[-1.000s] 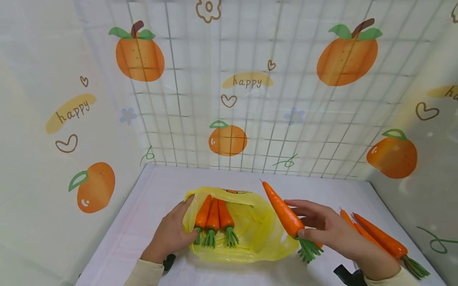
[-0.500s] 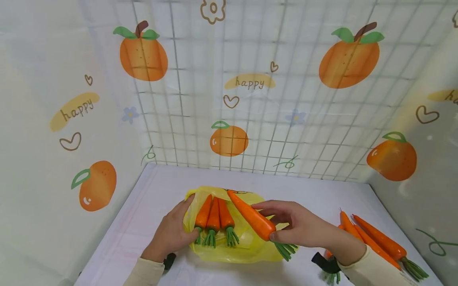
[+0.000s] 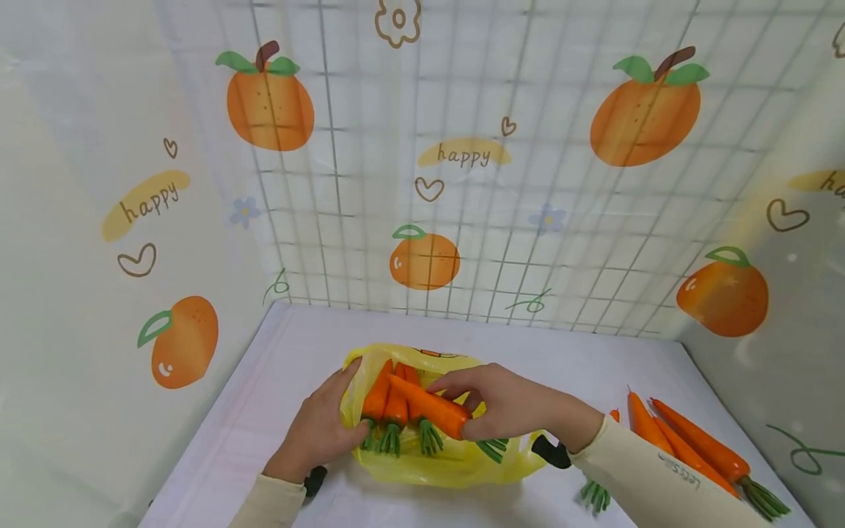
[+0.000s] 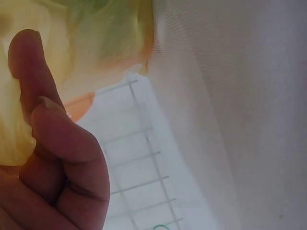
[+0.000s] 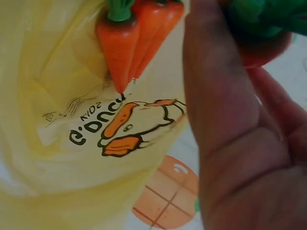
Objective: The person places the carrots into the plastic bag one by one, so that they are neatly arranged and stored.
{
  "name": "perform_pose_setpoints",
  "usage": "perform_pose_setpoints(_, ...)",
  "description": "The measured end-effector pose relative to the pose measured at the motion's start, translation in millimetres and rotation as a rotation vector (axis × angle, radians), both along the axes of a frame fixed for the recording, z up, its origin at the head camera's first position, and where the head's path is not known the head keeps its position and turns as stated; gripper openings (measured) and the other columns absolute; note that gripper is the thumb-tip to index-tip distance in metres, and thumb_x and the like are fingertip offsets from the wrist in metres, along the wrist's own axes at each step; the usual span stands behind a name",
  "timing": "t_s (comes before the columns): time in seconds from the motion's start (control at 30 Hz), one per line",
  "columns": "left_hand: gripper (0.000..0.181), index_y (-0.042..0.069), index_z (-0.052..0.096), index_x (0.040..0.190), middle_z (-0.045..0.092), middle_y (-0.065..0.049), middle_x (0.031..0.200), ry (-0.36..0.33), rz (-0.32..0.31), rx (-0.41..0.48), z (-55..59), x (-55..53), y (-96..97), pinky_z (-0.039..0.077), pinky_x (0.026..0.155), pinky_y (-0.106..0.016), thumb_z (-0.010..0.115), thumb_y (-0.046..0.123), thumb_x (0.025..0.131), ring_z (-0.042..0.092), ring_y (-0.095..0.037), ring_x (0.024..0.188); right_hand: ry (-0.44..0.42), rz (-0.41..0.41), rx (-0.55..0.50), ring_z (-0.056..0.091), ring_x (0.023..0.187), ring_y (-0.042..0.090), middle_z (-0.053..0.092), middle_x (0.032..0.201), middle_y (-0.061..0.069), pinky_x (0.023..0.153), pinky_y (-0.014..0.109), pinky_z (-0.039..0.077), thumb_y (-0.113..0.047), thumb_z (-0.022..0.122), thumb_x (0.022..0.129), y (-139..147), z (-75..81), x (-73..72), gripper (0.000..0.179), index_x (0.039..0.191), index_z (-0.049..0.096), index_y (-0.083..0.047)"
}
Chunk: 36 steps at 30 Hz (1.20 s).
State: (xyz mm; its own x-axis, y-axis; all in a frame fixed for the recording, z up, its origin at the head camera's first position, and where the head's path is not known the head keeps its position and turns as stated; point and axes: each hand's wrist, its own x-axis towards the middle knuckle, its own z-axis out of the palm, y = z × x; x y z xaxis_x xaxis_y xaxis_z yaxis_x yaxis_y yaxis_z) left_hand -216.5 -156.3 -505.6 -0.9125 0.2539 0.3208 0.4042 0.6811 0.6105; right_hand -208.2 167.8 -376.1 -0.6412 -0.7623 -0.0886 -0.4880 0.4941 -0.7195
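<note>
A yellow plastic bag (image 3: 455,469) lies open on the table with three carrots (image 3: 396,411) inside, their green stubs toward the near side. My left hand (image 3: 323,414) grips the bag's left edge, thumb inside and fingers behind the plastic. Over the bag's opening, my right hand (image 3: 502,403) pinches another carrot (image 3: 432,405) near its thick end. Its tip points left across the bagged carrots; whether it touches them I cannot tell. The right wrist view shows the bag's printed inner side (image 5: 115,124) and the held carrot's green top (image 5: 261,19).
Several more carrots (image 3: 706,440) lie at the table's right side, partly behind my right sleeve (image 3: 653,462). A wire grid behind a fruit-printed sheet (image 3: 482,220) closes off the back, and the same printed sheeting rises at both sides.
My right hand has carried its carrot leftward from the bag's right edge to over the opening, its tip swinging lower and left. My left hand stays on the bag.
</note>
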Motion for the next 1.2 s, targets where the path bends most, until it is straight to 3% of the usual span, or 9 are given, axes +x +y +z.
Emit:
perform_pose_setpoints(0.17, 0.099, 0.037, 0.022, 0.158, 0.038, 0.006, 0.153, 0.006, -0.004, -0.009, 0.3, 1.7, -1.9, 0.045, 0.099, -0.051, 0.076, 0.034, 0.075, 0.048, -0.025, 0.131, 0.049, -0.056, 0.08, 0.068, 0.088, 0.011, 0.064, 0.123, 0.0, 0.075, 0.028, 0.056, -0.012, 0.07, 0.082, -12.2, -15.6, -11.3, 0.059, 0.139, 0.057, -0.022)
perform_pose_setpoints(0.33, 0.098, 0.035, 0.024, 0.159, 0.04, 0.003, 0.152, 0.002, -0.02, 0.002, 1.9, 2.3, -1.5, 0.046, 0.098, -0.051, 0.075, 0.033, 0.075, 0.049, -0.026, 0.13, 0.065, -0.187, 0.097, 0.068, 0.075, 0.011, 0.065, 0.117, 0.005, 0.064, 0.029, 0.056, -0.016, 0.072, 0.082, -20.5, -36.0, -17.0, 0.057, 0.137, 0.058, -0.019)
perform_pose_setpoints(0.5, 0.099, 0.035, 0.022, 0.159, 0.039, 0.004, 0.153, 0.015, -0.024, -0.01, -2.5, 0.6, -1.2, 0.046, 0.098, -0.05, 0.074, 0.034, 0.075, 0.049, -0.024, 0.13, 0.095, -0.315, 0.121, 0.065, 0.072, 0.008, 0.066, 0.114, 0.005, 0.064, 0.029, 0.054, -0.02, 0.073, 0.081, -27.9, -55.6, -17.4, 0.06, 0.138, 0.057, -0.016)
perform_pose_setpoints(0.87, 0.101, 0.037, 0.021, 0.158, 0.038, 0.005, 0.154, 0.027, -0.011, -0.016, -7.5, -3.2, -1.5, 0.046, 0.099, -0.05, 0.072, 0.032, 0.072, 0.047, -0.023, 0.132, 0.005, -0.57, 0.026, 0.061, 0.086, 0.018, 0.065, 0.11, 0.008, 0.068, 0.032, 0.053, -0.017, 0.07, 0.084, -36.1, -80.8, -23.5, 0.06, 0.14, 0.053, -0.008)
perform_pose_setpoints(1.2, 0.101, 0.036, 0.022, 0.159, 0.037, 0.007, 0.154, 0.033, -0.015, -0.009, -6.8, -3.3, -1.7, 0.046, 0.098, -0.05, 0.071, 0.03, 0.07, 0.048, -0.022, 0.131, -0.09, -0.672, -0.027, 0.062, 0.087, 0.019, 0.065, 0.109, 0.011, 0.073, 0.035, 0.054, -0.016, 0.07, 0.084, -35.2, -88.2, -24.9, 0.062, 0.142, 0.051, -0.003)
